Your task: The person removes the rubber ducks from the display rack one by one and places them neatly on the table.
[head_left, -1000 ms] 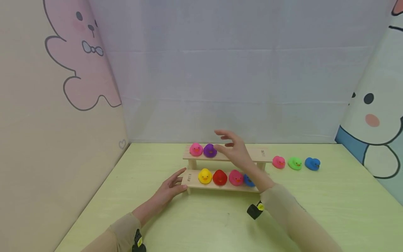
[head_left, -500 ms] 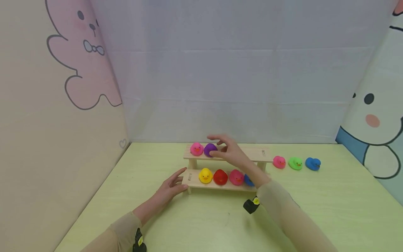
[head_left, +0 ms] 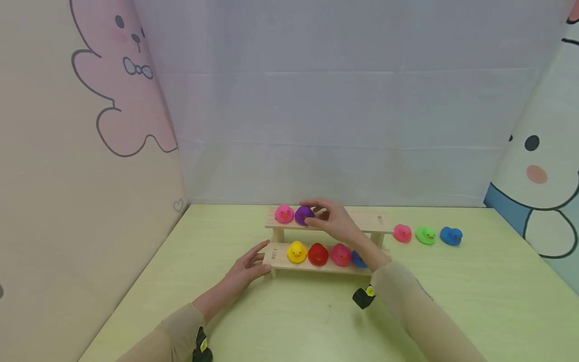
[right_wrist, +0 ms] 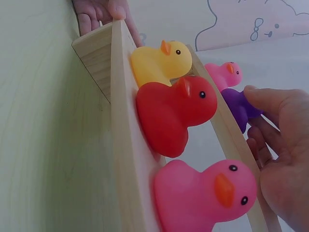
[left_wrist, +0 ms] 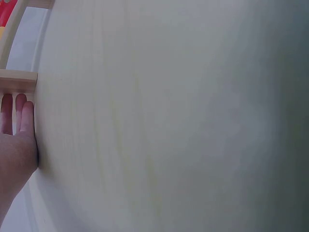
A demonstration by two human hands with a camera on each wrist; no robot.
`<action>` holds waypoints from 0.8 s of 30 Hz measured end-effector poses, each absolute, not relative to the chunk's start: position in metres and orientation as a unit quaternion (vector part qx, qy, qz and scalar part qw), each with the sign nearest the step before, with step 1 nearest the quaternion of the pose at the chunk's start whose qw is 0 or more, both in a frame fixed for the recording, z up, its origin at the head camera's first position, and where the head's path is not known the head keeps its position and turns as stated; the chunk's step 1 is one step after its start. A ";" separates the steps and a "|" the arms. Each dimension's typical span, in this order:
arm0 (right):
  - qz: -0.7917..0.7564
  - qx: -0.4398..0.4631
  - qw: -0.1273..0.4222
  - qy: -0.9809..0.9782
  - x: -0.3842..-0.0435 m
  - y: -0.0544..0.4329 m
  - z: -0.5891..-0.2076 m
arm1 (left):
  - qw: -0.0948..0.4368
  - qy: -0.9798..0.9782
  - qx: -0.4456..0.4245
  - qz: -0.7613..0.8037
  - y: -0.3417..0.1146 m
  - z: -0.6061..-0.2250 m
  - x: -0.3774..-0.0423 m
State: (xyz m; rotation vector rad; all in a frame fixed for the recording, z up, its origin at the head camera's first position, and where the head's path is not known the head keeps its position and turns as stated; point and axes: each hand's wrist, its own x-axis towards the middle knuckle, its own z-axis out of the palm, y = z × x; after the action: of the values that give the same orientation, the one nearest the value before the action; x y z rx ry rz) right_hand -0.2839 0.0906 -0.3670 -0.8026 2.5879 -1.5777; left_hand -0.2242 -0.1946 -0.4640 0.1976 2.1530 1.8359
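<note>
My right hand [head_left: 335,221] pinches a purple rubber duck [head_left: 302,215] on the upper step of a two-tier wooden stand [head_left: 368,220]; in the right wrist view the thumb lies on the duck [right_wrist: 235,107]. A pink duck [head_left: 284,213] sits to its left. Along the lower step stand a yellow duck [head_left: 297,252], a red duck [head_left: 318,254], a pink duck [head_left: 341,255] and a blue duck [head_left: 359,259] partly hidden by my right forearm. My left hand [head_left: 241,275] touches the stand's left end, its fingers fairly straight in the left wrist view.
Right of the stand, a pink duck [head_left: 402,233], a green duck [head_left: 425,235] and a blue duck [head_left: 451,236] sit on the pale yellow table [head_left: 289,322]. A white curtain [head_left: 289,125] hangs behind, and walls with cartoon drawings rise on both sides.
My right hand has moved left and down to the purple duck, and its thumb and fingers have closed on it. My left hand has stayed at the stand's end.
</note>
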 end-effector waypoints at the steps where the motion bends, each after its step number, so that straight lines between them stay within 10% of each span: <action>1: -0.506 -0.255 0.004 0.824 -0.284 0.091 -0.367 | 0.152 0.751 0.068 0.639 -0.195 -0.464 -0.224; 24: -0.525 -0.257 0.010 0.812 -0.284 0.092 -0.369 | 0.149 0.752 0.061 0.639 -0.193 -0.463 -0.224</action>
State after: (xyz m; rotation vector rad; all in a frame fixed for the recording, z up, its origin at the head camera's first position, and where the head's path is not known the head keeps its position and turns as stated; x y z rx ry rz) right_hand -0.2844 0.0915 -0.3687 -0.8017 2.5330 -1.6379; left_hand -0.2241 -0.1931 -0.4635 0.1744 2.1612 1.8383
